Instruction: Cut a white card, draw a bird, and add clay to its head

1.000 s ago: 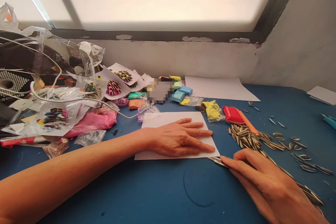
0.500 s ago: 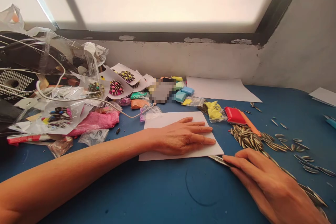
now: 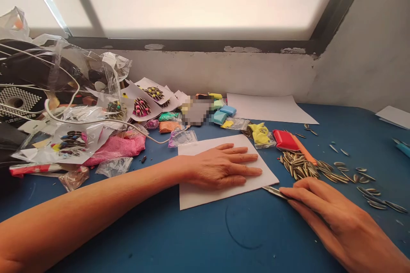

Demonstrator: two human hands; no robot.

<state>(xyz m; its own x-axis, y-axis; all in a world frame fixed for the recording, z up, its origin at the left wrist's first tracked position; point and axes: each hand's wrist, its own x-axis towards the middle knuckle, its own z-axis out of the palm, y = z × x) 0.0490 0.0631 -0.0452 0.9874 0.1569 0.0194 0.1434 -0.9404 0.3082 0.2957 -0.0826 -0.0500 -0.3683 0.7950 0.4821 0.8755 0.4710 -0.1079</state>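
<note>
My left hand (image 3: 221,166) lies flat with fingers outstretched on a folded sheet of white paper (image 3: 198,196), pressing it to the blue table. Between the thumb and fingers of my right hand (image 3: 333,213) is a thin metal blade (image 3: 274,192). Its tip reaches the paper's lower right edge, at or just under it. My right hand hides the handle, so I cannot tell whether it is a knife or scissors. Just beyond that hand lies a pile of striped sunflower seeds (image 3: 294,165).
More seeds (image 3: 373,192) are scattered on the right. A red packet (image 3: 286,140) and an orange stick (image 3: 307,153) touch the pile. Behind are clay packets (image 3: 220,117) and a large white sheet (image 3: 265,108). Seed-covered cones (image 3: 141,106), plastic bags and a white cable (image 3: 105,122) crowd the left.
The folded paper has turned under my left hand, its lower left corner swinging right and toward me. My right hand and the blade have shifted slightly right.
</note>
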